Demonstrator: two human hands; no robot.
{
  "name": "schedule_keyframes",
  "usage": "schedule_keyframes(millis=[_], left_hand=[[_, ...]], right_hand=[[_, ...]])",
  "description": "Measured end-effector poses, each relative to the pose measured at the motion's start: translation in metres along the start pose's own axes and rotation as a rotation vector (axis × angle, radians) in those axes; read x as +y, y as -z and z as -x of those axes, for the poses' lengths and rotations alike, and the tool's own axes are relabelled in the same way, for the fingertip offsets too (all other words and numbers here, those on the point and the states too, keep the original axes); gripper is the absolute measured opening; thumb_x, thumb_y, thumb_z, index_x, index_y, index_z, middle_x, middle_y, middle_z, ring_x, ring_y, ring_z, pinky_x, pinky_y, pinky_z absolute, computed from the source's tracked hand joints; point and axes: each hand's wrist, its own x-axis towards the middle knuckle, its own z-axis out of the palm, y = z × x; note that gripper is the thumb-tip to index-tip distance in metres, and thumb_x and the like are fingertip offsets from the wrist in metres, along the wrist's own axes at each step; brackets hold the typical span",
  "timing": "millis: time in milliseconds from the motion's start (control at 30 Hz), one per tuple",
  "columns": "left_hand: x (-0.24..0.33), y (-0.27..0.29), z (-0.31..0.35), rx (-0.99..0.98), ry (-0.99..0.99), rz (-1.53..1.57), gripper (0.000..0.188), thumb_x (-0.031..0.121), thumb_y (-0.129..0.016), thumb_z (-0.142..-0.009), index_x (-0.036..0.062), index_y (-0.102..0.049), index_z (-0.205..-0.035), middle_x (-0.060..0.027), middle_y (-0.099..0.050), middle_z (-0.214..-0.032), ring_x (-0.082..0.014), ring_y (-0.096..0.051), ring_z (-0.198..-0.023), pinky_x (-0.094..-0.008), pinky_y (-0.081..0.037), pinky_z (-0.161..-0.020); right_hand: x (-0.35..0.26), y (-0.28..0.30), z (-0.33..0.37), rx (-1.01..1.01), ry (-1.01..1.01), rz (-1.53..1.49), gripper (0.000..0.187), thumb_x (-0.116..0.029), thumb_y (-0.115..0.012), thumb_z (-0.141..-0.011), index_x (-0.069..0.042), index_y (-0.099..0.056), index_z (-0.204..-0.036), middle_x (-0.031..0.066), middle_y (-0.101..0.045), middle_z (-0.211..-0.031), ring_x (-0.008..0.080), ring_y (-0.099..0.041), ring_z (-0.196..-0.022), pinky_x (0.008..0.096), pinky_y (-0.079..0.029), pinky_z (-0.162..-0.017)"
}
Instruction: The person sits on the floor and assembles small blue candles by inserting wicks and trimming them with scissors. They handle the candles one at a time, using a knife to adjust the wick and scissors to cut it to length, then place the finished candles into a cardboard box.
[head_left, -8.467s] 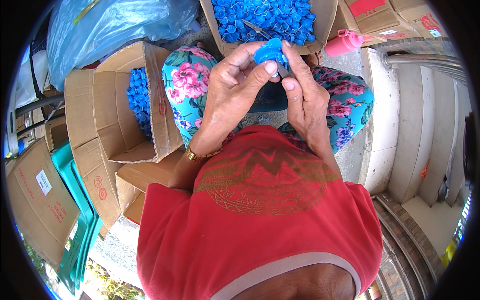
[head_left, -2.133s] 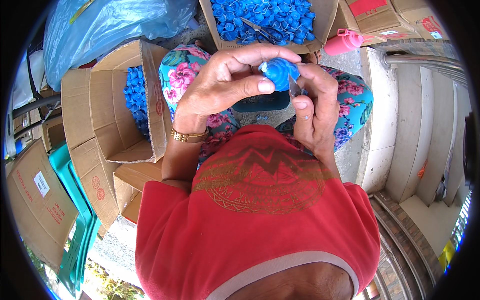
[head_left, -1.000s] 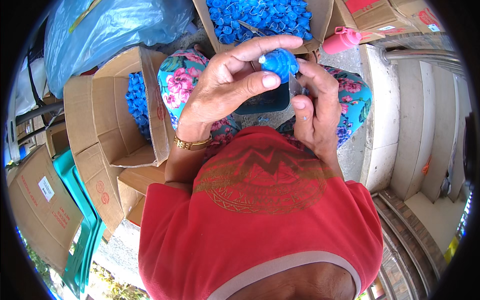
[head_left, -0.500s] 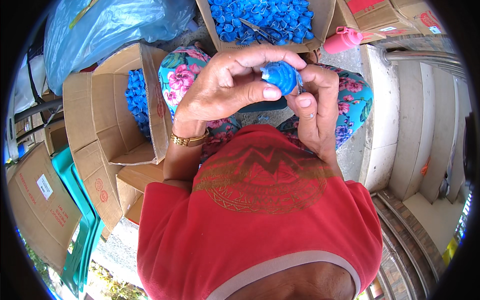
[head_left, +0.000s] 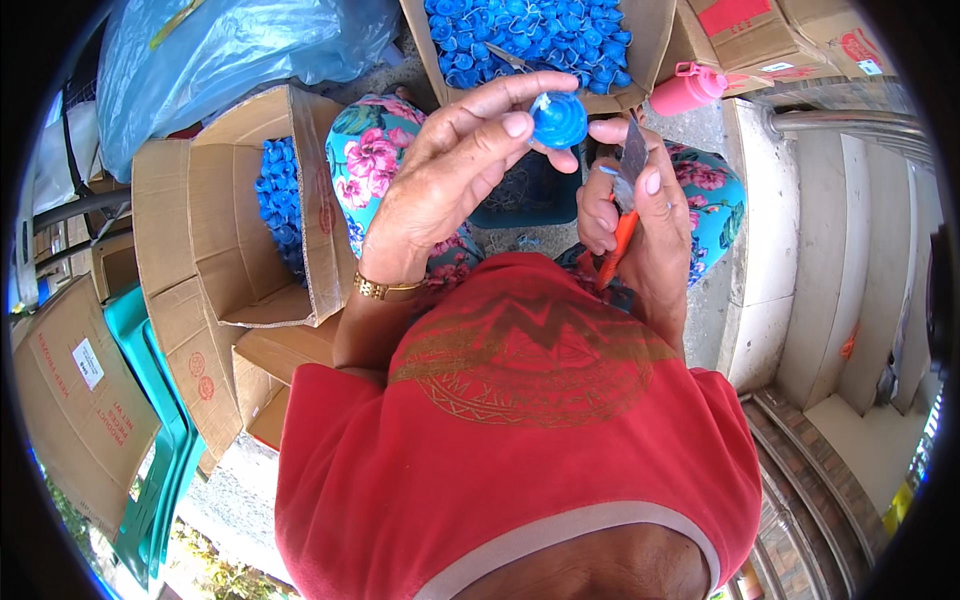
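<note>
Between the thumb and fingers of my left hand is a small round blue candle, ridged, with a whitish wick tip showing at its upper left. My right hand is closed round a knife; its orange handle lies in the palm and its flat grey blade points up. Blade and candle are a short gap apart. Below the candle, between my knees, is a dark blue-green bin with scraps inside.
Ahead stands a cardboard box full of blue candles, with scissors on top. Another open box at left holds more. A pink bottle, blue plastic bag, green plastic chair and steps at right surround me.
My hands have moved apart, the right one down and away from the candle. The candle is turned and slightly higher in my left fingers. The knife now shows clearly.
</note>
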Motion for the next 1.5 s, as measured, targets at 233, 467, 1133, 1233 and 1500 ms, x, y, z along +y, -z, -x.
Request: schedule_keyframes(millis=[233,467,1133,1233,1500], left_hand=[[-0.001,-0.007,-0.001,0.111,0.025,-0.093,0.041,0.016,-0.052,-0.092,-0.0029,-0.046,-0.128,-0.0144,-0.054,-0.121,-0.0248,-0.061,-0.097,-0.0383,-0.044,-0.094],[-0.007,-0.007,-0.003,0.054,-0.024,-0.110,0.035,0.001,-0.065,-0.082,0.0046,-0.050,-0.113,-0.0047,-0.055,-0.107,-0.0153,-0.053,-0.107,-0.0310,-0.045,-0.090],[-0.010,-0.003,-0.003,-0.021,-0.332,-0.852,0.053,0.001,-0.080,-0.064,0.0015,-0.061,-0.113,-0.0103,-0.057,-0.110,-0.0181,-0.056,-0.101,-0.0322,-0.046,-0.087],[-0.011,-0.001,-0.001,-0.025,-0.333,-0.848,0.051,0.000,-0.078,-0.066,-0.0004,-0.060,-0.113,-0.0092,-0.057,-0.109,-0.0166,-0.056,-0.099,-0.0307,-0.046,-0.085],[-0.011,-0.005,0.001,0.094,-0.122,-0.629,0.042,0.005,-0.078,-0.069,0.0015,-0.060,-0.107,-0.0046,-0.061,-0.096,-0.0106,-0.057,-0.082,-0.0254,-0.048,-0.073]], right_hand=[[0.001,-0.002,-0.001,0.030,0.035,-0.021,0.041,-0.030,-0.041,-0.098,-0.004,-0.037,-0.130,0.0000,-0.042,-0.063,0.0049,-0.035,-0.049,0.0193,-0.030,-0.044],[0.006,-0.007,-0.004,0.002,0.055,0.007,0.042,-0.026,-0.042,-0.098,-0.006,-0.034,-0.134,0.0008,-0.044,-0.065,0.0048,-0.036,-0.050,0.0193,-0.031,-0.044],[0.010,-0.001,-0.009,0.136,-0.018,0.012,0.021,-0.020,-0.056,-0.093,-0.002,-0.052,-0.102,-0.0019,-0.047,-0.065,0.0029,-0.038,-0.050,0.0193,-0.031,-0.043],[0.010,0.002,-0.010,0.134,-0.057,-0.009,0.019,-0.020,-0.055,-0.093,-0.002,-0.054,-0.098,-0.0024,-0.046,-0.062,0.0030,-0.038,-0.049,0.0192,-0.031,-0.043],[0.004,0.010,-0.007,0.196,-0.040,0.006,0.023,-0.022,-0.054,-0.093,-0.003,-0.051,-0.106,-0.0017,-0.044,-0.063,0.0037,-0.036,-0.046,0.0193,-0.030,-0.041]])
